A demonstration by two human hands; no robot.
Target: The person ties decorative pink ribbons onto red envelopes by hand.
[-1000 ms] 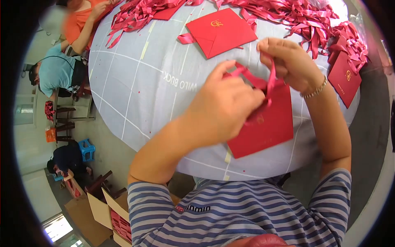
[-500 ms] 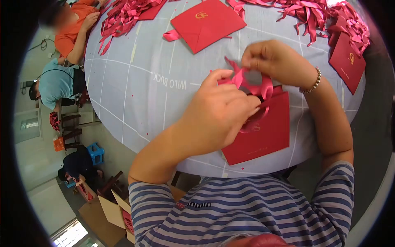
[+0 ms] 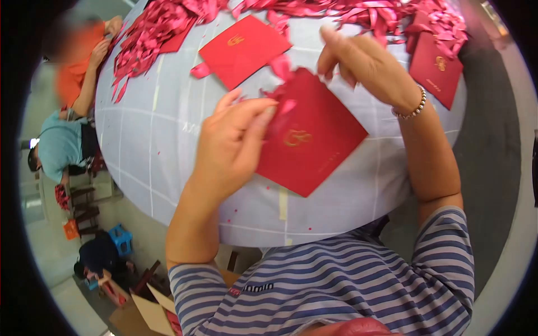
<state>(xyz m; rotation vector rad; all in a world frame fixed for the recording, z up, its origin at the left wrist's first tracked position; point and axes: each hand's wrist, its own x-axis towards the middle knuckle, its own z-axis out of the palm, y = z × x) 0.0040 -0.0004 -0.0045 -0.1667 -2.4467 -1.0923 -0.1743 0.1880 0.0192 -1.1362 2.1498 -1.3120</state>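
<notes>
A red paper bag with a gold emblem lies turned diagonally on the cloth in front of me. At its upper left edge my left hand is closed, thumb and forefinger pinching the pink satin ribbon; the exact grip is blurred. My right hand, with a beaded bracelet on its wrist, hovers just beyond the bag's upper corner. Its fingers are loosely bent and apart, and nothing shows in them.
Another red bag lies beyond, and one more lies at the right. Heaps of pink ribbon line the far edge of the table covered with a checked cloth. Other people sit at the left, near a blue stool and a cardboard box.
The bag has turned so its emblem faces up, and it lies farther left. My right hand has drawn up and away from the ribbon. My left hand has moved left. The camera view has shifted.
</notes>
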